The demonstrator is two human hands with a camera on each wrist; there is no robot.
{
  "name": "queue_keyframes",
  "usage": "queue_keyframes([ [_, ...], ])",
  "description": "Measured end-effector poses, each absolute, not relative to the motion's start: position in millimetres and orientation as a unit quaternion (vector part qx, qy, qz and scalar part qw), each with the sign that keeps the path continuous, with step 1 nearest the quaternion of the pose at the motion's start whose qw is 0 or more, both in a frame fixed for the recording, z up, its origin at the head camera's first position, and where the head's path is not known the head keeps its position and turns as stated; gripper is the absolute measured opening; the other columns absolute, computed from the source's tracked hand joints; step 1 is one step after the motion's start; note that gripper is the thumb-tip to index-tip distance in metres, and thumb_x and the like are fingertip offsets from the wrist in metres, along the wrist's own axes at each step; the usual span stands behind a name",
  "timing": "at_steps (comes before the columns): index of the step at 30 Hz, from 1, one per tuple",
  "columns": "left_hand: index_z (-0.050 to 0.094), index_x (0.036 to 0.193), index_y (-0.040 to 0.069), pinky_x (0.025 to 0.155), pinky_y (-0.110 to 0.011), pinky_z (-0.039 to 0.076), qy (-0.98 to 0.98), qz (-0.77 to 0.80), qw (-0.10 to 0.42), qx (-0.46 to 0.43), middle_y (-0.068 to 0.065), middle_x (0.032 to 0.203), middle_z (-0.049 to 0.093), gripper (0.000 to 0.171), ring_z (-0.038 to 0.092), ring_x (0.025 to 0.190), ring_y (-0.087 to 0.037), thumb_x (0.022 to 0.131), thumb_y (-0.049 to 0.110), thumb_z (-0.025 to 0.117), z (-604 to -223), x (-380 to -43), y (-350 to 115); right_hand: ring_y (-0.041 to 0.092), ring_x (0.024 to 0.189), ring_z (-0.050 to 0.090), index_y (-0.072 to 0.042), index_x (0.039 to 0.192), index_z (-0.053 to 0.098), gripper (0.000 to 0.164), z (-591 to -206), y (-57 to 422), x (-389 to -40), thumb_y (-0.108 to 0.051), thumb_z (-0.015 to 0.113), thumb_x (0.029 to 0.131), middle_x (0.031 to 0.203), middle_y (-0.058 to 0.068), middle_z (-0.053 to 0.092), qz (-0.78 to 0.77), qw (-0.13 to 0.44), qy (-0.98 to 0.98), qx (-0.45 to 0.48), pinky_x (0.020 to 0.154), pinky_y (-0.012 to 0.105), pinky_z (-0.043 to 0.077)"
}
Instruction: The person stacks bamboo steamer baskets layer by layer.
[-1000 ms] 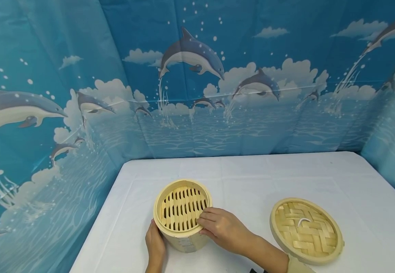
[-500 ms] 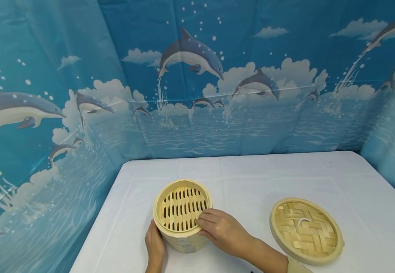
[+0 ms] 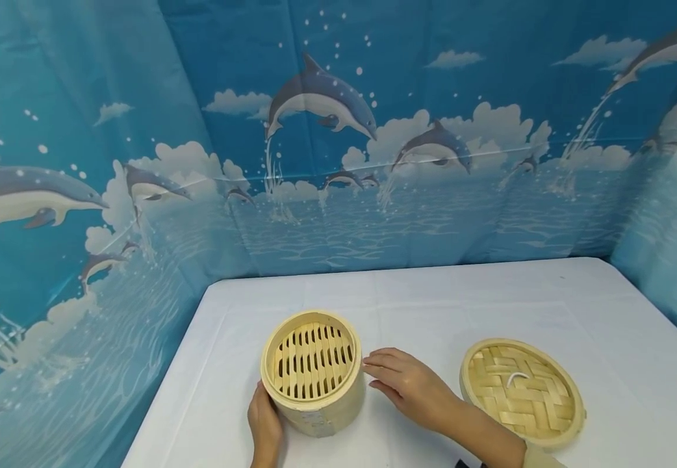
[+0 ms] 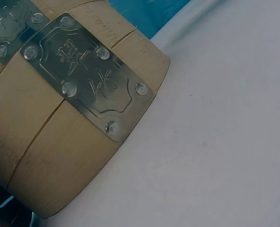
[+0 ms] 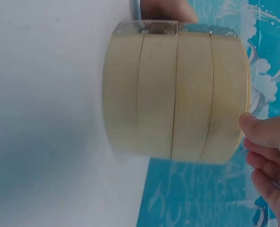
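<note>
A round bamboo steamer (image 3: 344,409), a stack of two tiers with a slatted floor in the upper one, stands on the white table. Metal plates are riveted to its side; the left wrist view shows one plate (image 4: 85,78) closely. My left hand (image 3: 265,422) holds the steamer's left side, its fingertips partly hidden. Just off the right rim is my right hand (image 3: 411,390), fingers loosely extended; in the right wrist view its thumb (image 5: 263,130) is at the rim, contact unclear. A woven bamboo lid (image 3: 525,393) with a small white loop lies to the right.
The white-covered table (image 3: 420,305) extends behind and between the steamer and the lid. A blue dolphin-print curtain (image 3: 315,227) hangs along the back and both sides. A small dark object (image 3: 461,464) shows at the bottom edge, by the right forearm.
My right hand has let go of the steamer's upper rim and drawn slightly to the right. The left hand keeps its place; the head view has shifted a little.
</note>
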State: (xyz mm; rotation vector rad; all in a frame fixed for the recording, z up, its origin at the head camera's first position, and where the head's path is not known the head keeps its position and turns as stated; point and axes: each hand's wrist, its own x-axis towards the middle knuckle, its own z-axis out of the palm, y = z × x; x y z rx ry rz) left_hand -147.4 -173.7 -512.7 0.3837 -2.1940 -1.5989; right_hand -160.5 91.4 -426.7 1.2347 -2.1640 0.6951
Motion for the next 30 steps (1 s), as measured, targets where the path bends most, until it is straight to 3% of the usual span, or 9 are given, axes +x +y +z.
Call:
queue_keyframes([
  [7, 0.043, 0.129, -0.012, 0.105, -0.043, 0.029, -0.78, -0.575, 0.205, 0.137, -0.022, 0.134, 0.043, 0.05, 0.037, 0.126, -0.033, 0.103, 0.022, 0.016, -514, -147, -175, 0.017, 0.096, 0.06, -0.006, 0.1, 0.069, 0.034, -437, 130, -163, -0.003, 0.078, 0.068, 0.103, 0.002, 0.064, 0.228, 0.242, -0.858, 0.392, 0.079, 0.033, 0.054],
  [14, 0.043, 0.129, -0.012, 0.105, -0.044, 0.029, -0.787, -0.566, 0.202, 0.141, -0.022, 0.134, 0.043, 0.05, 0.037, 0.126, -0.033, 0.102, 0.021, 0.016, -513, -148, -174, 0.016, 0.086, 0.062, -0.006, 0.094, 0.07, 0.03, -442, 175, -167, 0.0, 0.078, 0.066, 0.095, 0.001, 0.066, 0.206, 0.261, -0.878, 0.343, 0.069, 0.031, 0.055],
  [23, 0.044, 0.129, -0.011, 0.104, -0.044, 0.031, -0.8, -0.547, 0.202, 0.139, -0.021, 0.134, 0.044, 0.05, 0.038, 0.125, -0.033, 0.102, 0.021, 0.015, -513, -149, -173, 0.018, 0.081, 0.063, -0.007, 0.089, 0.071, 0.034, -457, 234, -161, 0.004, 0.08, 0.058, 0.089, -0.001, 0.066, 0.187, 0.273, -0.893, 0.303, 0.072, 0.016, 0.049],
  [30, 0.045, 0.128, -0.011, 0.104, -0.044, 0.031, -0.796, -0.552, 0.205, 0.142, -0.021, 0.133, 0.045, 0.049, 0.039, 0.125, -0.033, 0.102, 0.02, 0.017, -512, -148, -174, 0.018, 0.08, 0.063, -0.009, 0.09, 0.071, 0.028, -462, 257, -155, -0.005, 0.08, 0.064, 0.087, -0.003, 0.066, 0.17, 0.225, -0.925, 0.255, 0.068, 0.03, 0.054],
])
